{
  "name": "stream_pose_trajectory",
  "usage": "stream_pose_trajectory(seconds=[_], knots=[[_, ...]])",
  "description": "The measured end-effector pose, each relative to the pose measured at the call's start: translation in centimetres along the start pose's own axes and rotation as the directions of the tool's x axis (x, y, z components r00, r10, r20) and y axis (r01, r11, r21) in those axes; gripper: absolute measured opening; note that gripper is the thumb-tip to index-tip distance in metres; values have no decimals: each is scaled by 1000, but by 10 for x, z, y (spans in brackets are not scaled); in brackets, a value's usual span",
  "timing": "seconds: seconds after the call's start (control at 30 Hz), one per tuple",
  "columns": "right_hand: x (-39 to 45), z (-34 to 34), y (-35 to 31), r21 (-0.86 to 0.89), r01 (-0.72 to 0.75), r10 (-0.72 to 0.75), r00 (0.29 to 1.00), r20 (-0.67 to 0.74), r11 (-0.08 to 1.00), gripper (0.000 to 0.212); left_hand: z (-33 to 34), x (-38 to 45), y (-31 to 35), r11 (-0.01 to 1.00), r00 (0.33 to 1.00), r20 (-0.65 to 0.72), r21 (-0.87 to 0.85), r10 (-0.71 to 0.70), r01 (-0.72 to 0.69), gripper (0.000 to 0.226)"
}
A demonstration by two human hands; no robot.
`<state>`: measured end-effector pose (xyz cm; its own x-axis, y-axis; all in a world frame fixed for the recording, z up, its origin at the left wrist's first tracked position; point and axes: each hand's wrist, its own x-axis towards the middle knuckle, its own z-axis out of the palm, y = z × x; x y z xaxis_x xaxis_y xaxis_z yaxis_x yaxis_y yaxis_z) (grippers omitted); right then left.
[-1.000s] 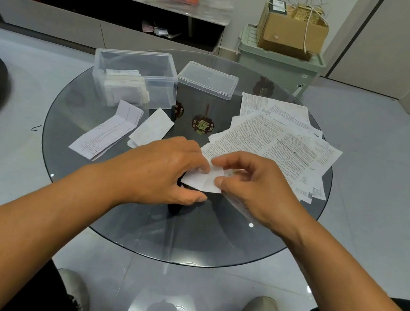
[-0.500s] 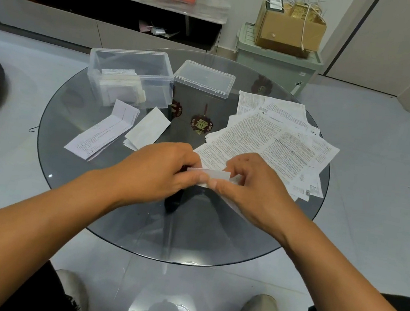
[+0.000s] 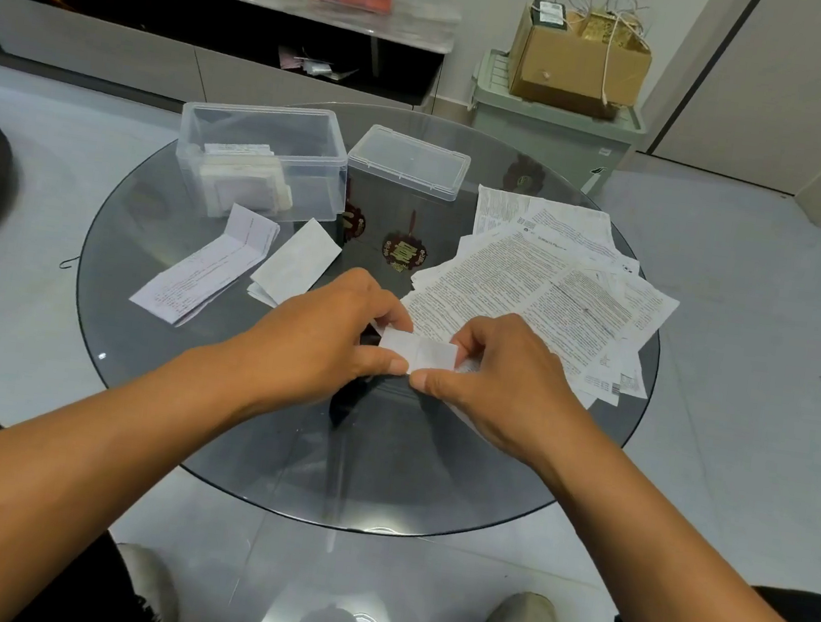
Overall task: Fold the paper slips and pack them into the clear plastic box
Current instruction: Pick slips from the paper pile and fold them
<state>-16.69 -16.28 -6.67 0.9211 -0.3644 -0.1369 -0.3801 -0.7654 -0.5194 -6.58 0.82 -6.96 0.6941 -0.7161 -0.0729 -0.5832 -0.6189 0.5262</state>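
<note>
Seemingly mid-crease in the head view, the left hand (image 3: 327, 342) and right hand (image 3: 504, 374) both pinch a small white folded paper slip (image 3: 419, 352) above the round dark glass table (image 3: 379, 462); uneven pinching could skew the fold, hindering packing into the open clear plastic box (image 3: 261, 158).

Near edge of the table (image 3: 237, 444) is bare glass, easy to move there. Straight ahead to the box (image 3: 261, 158) two slips (image 3: 206, 270) lie in the path, the lid (image 3: 408, 161) sits beside it, and the paper pile (image 3: 546, 286) fills the right.
</note>
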Motion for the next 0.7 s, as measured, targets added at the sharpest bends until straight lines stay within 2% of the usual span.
stream_pose_trajectory(seconds=[0.1,0.17,0.3,0.37,0.47,0.53,0.6,0.63,0.67,0.7], knots=[[-2,1,2,154,76,-75,997,-14,985,26,1,-3,2,998,999,-39,-62,-23,21,23],[-4,2,1,198,121,-108,992,-72,973,20,3,-4,1,993,997,-69,-114,-22,14,17],[-6,5,1,253,221,-154,954,-258,942,13,1,-5,5,917,994,-68,-397,-82,48,7],[-7,8,0,223,338,-244,899,-362,914,14,-1,-6,11,802,988,-3,-585,-154,123,14],[-4,16,3,29,517,-447,766,-462,856,7,-4,-8,23,520,967,166,-818,-194,245,24],[-3,22,6,-70,577,-538,701,-468,813,20,-8,-9,26,300,949,262,-904,-174,305,27],[-2,23,7,-145,588,-583,680,-444,796,32,-12,-10,26,108,938,311,-938,-151,328,32],[-2,21,7,-186,584,-599,673,-433,790,34,-14,-10,25,58,938,321,-942,-129,331,35],[-2,20,7,-218,583,-614,665,-425,782,34,-15,-11,23,64,940,322,-942,-111,331,36],[-3,19,6,-219,589,-619,660,-424,778,32,-16,-11,22,125,943,317,-936,-99,328,35]])
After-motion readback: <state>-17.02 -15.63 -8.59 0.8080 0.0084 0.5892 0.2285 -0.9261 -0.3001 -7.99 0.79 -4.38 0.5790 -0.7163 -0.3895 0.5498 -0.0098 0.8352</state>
